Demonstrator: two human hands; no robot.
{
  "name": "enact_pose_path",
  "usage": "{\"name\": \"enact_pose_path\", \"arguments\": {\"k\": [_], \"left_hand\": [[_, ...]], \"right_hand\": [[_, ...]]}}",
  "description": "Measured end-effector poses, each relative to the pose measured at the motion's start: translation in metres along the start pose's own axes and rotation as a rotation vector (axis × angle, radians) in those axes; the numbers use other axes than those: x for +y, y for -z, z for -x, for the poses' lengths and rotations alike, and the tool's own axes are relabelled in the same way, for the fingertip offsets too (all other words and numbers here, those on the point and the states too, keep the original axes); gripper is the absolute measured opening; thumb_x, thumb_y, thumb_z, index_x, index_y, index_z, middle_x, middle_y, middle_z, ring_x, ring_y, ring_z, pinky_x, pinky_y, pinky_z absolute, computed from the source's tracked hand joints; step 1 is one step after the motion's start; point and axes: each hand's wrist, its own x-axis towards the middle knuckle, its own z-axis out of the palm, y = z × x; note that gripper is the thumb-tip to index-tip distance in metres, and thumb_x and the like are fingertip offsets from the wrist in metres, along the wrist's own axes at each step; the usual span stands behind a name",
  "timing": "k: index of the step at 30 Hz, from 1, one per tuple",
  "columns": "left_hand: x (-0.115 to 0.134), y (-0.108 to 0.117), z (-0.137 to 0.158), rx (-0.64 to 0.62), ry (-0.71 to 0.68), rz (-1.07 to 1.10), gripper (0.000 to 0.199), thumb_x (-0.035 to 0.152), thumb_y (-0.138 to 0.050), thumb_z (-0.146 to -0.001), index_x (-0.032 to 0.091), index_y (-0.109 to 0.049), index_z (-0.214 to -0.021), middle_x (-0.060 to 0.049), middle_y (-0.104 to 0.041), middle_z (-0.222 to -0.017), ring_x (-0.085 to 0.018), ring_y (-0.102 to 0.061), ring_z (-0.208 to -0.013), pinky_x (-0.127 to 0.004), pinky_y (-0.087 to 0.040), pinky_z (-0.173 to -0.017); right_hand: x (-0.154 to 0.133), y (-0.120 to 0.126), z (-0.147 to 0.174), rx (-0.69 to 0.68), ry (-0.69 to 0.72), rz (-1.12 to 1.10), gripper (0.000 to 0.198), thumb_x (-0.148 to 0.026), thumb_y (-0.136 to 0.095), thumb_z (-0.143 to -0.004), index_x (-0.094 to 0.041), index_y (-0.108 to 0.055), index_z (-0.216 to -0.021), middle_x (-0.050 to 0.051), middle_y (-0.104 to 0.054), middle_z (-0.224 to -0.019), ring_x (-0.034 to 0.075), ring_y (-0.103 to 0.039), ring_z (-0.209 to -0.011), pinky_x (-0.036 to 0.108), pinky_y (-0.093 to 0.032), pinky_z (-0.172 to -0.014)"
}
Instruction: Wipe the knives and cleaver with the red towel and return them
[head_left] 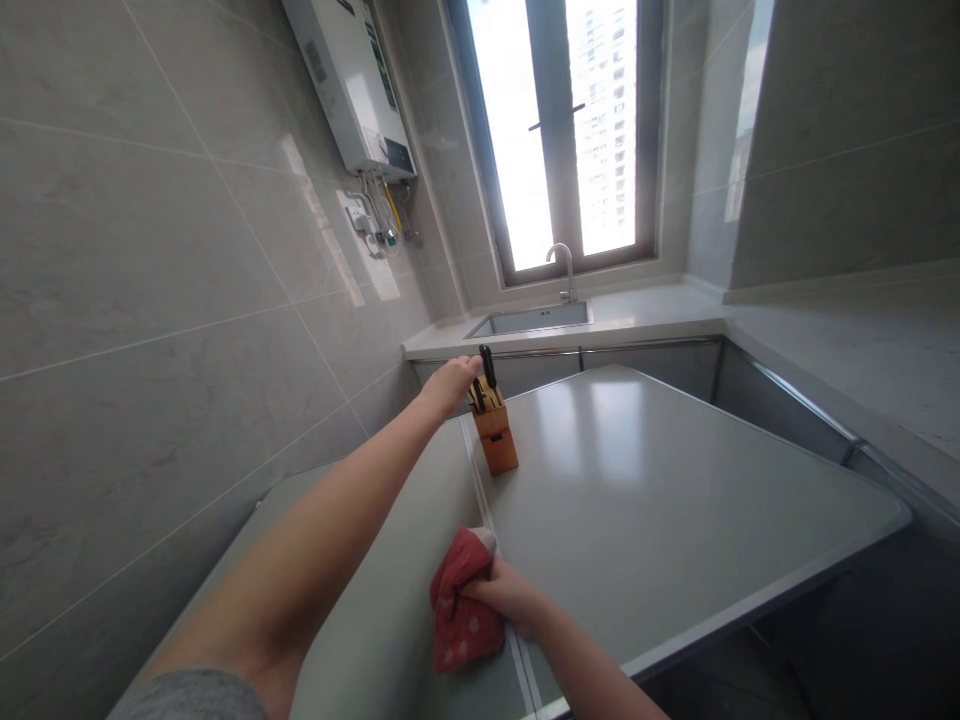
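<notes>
A wooden knife block [497,445] stands on the folding table [675,500], beside its middle seam. Several black handles stick out of its top, and one black knife handle [488,367] rises higher than the others. My left hand [452,386] reaches to the top of the block with its fingers closed, right beside that tall handle. What those fingers grip is hidden. Nearer to me, my right hand [514,594] is closed on a bunched red cloth [461,610] with pale spots. The cloth rests over the table seam.
A white counter [660,312] with a sink [529,319] and a faucet [568,270] runs along the back under a window. A water heater [360,90] hangs on the tiled left wall. The table's edge [787,578] drops off at the front right.
</notes>
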Motion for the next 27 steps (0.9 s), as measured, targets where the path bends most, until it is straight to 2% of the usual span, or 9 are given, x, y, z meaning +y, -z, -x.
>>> {"name": "enact_pose_path", "arguments": {"k": [6, 12, 17, 19, 21, 24, 27], "left_hand": [[-0.001, -0.014, 0.000, -0.010, 0.005, 0.076, 0.053, -0.004, -0.059, -0.069, 0.017, -0.047, -0.116, -0.011, -0.059, -0.110, -0.023, -0.058, -0.099, -0.030, -0.046, -0.078], [-0.002, -0.026, 0.004, -0.021, -0.015, 0.108, 0.060, -0.002, -0.063, -0.067, 0.019, -0.046, -0.120, -0.009, -0.058, -0.107, -0.022, -0.058, -0.098, -0.030, -0.046, -0.083], [-0.006, -0.033, 0.003, 0.005, 0.033, 0.186, 0.066, 0.003, -0.068, -0.067, 0.021, -0.043, -0.125, -0.009, -0.056, -0.113, -0.023, -0.058, -0.103, -0.032, -0.046, -0.086], [-0.009, -0.031, 0.002, 0.005, 0.049, 0.238, 0.068, 0.012, -0.074, -0.065, 0.020, -0.045, -0.125, -0.009, -0.057, -0.115, -0.023, -0.060, -0.099, -0.031, -0.048, -0.084], [-0.010, -0.024, -0.001, -0.009, 0.054, 0.263, 0.060, 0.030, -0.076, -0.066, 0.020, -0.051, -0.120, -0.009, -0.059, -0.113, -0.023, -0.062, -0.094, -0.031, -0.049, -0.080], [-0.009, -0.010, -0.005, 0.005, 0.122, 0.264, 0.045, 0.053, -0.061, -0.077, 0.019, -0.060, -0.106, -0.009, -0.064, -0.107, -0.023, -0.062, -0.091, -0.030, -0.049, -0.075], [-0.001, 0.002, -0.014, 0.098, 0.232, 0.239, 0.044, 0.054, -0.047, -0.085, 0.019, -0.058, -0.109, -0.011, -0.064, -0.109, -0.024, -0.062, -0.095, -0.031, -0.049, -0.075]], "right_hand": [[-0.002, -0.001, 0.002, 0.010, 0.011, 0.026, 0.043, -0.030, -0.079, -0.062, -0.019, -0.063, -0.101, 0.007, -0.070, -0.102, 0.026, -0.064, -0.102, 0.036, -0.048, -0.091], [-0.004, -0.002, 0.002, 0.000, 0.007, 0.009, 0.048, -0.032, -0.082, -0.057, -0.017, -0.065, -0.099, 0.008, -0.071, -0.100, 0.027, -0.064, -0.100, 0.037, -0.048, -0.089], [0.000, -0.001, -0.001, 0.029, 0.000, 0.003, 0.055, -0.034, -0.085, -0.052, -0.016, -0.064, -0.100, 0.008, -0.070, -0.101, 0.028, -0.063, -0.102, 0.037, -0.047, -0.091], [0.001, -0.001, -0.002, 0.033, -0.009, 0.002, 0.056, -0.034, -0.085, -0.052, -0.017, -0.063, -0.100, 0.008, -0.071, -0.101, 0.028, -0.064, -0.101, 0.038, -0.047, -0.091], [0.001, -0.001, -0.002, 0.022, -0.008, -0.006, 0.055, -0.034, -0.085, -0.052, -0.017, -0.064, -0.100, 0.007, -0.071, -0.100, 0.028, -0.064, -0.100, 0.038, -0.047, -0.091], [0.001, -0.001, -0.002, -0.006, 0.002, -0.025, 0.052, -0.033, -0.085, -0.052, -0.017, -0.065, -0.097, 0.007, -0.071, -0.098, 0.028, -0.064, -0.101, 0.038, -0.047, -0.091], [-0.001, -0.001, 0.000, 0.007, -0.007, -0.021, 0.051, -0.032, -0.084, -0.053, -0.017, -0.064, -0.098, 0.007, -0.071, -0.098, 0.028, -0.064, -0.101, 0.038, -0.047, -0.091]]}}
